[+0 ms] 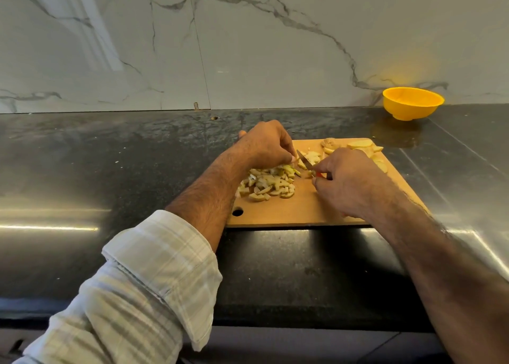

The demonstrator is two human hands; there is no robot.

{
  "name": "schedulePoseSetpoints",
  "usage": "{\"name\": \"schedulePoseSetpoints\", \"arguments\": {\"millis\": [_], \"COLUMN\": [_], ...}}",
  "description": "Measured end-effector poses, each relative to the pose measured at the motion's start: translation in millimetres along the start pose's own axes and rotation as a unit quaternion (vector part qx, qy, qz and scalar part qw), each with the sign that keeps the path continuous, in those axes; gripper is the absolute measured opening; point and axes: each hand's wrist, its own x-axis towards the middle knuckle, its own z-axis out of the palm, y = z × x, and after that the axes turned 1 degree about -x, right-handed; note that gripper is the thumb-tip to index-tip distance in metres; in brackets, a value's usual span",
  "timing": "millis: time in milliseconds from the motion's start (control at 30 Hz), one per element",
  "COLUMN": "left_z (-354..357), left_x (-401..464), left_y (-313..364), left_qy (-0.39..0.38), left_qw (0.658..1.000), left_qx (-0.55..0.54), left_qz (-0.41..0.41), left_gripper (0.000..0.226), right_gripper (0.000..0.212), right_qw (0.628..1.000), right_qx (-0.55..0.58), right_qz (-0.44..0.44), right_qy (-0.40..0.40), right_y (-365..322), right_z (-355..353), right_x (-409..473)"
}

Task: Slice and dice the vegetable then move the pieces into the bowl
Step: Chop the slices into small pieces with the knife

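our left hand curls down on vegetable strips at mid-board | diced pile lies near-left on the cutting board | knife blade slants far-left from our right hand, fist closed round its handle | uncut slices far-right on board | yellow bowl far right on the counter, well apart

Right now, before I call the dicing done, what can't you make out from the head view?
- Knife: only the blade shows; the right hand covers the handle apart from a red sliver.
- Piece being cut: hidden under the left hand and its curled fingers.
- Slices at the cutting board's far right: partly behind the right hand, count unclear.
- Yellow bowl: its floor is hidden by the near wall.
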Motion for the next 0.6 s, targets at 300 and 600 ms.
{"name": "schedulePoseSetpoints", "arguments": {"millis": [300,600], "left_z": [1.9,-5.4], "left_x": [-0.6,-8.8], "left_y": [1.8,7.2], "left_qy": [-0.005,-0.010], "left_qw": [1.000,0.999], "left_qx": [0.010,0.037], "left_qz": [0.003,0.033], "left_gripper": [0.011,0.022], "right_gripper": [0.025,0.039], "right_qw": [1.000,0.996], "right_qx": [0.012,0.086], "right_qz": [-0.005,-0.006], "right_qy": [-0.013,-0.007], "right_y": [2.6,6.6], "right_z": [-0.2,-0.1], "right_x": [7.0,7.8]}}
